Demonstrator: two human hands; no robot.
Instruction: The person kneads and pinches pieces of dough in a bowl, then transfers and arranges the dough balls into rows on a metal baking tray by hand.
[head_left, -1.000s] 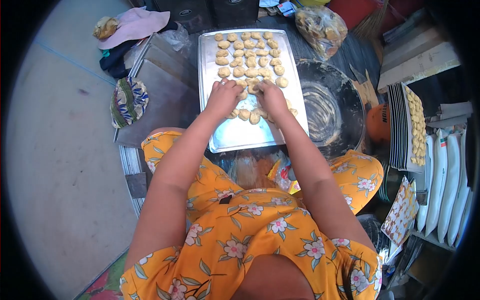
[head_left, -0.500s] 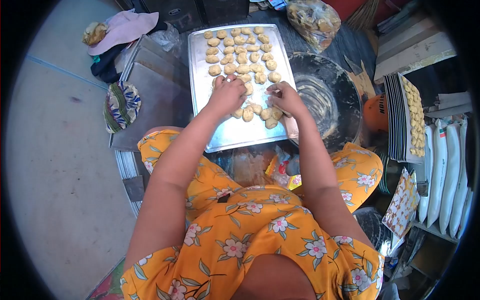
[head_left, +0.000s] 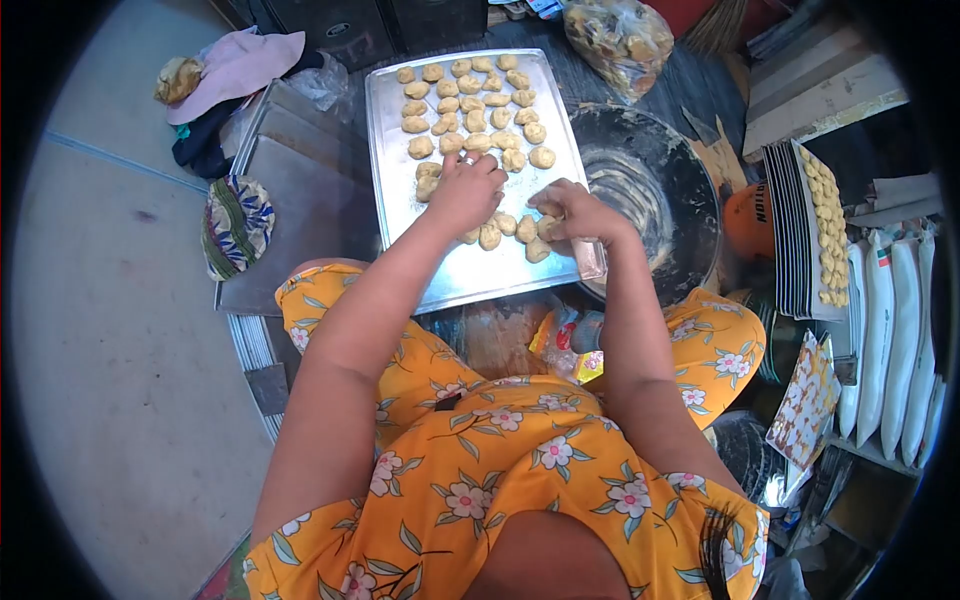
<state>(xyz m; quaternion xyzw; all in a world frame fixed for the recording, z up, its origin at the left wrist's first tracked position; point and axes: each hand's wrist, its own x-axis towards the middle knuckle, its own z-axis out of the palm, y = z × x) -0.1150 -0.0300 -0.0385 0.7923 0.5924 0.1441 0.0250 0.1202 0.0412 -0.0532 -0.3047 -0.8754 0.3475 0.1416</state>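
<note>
A metal baking tray (head_left: 455, 285) lies in front of me with rows of dough balls (head_left: 475, 120) on its far part. My left hand (head_left: 467, 192) rests over the nearer rows, its fingers bent down and partly hiding the dough under them. At a loose cluster of dough balls (head_left: 538, 249) on the tray's right side, my right hand (head_left: 585, 213) has its fingers curled around one ball. Below the right wrist, a shiny rectangular metal piece (head_left: 590, 258) shows at the tray edge; whether the hand holds it I cannot tell.
Right of the tray sits a wide dark basin (head_left: 690, 200) with pale residue. Farther right are stacked trays (head_left: 790, 230), the top one carrying dough pieces. A filled plastic bag (head_left: 620, 45) lies behind. Flat metal sheets (head_left: 300, 200) and a patterned cap (head_left: 238, 228) are at left.
My right hand has lowered onto the dough cluster, its fingers closing around a ball. The left hand has shifted slightly right over the tray. The whole view has moved a little.
</note>
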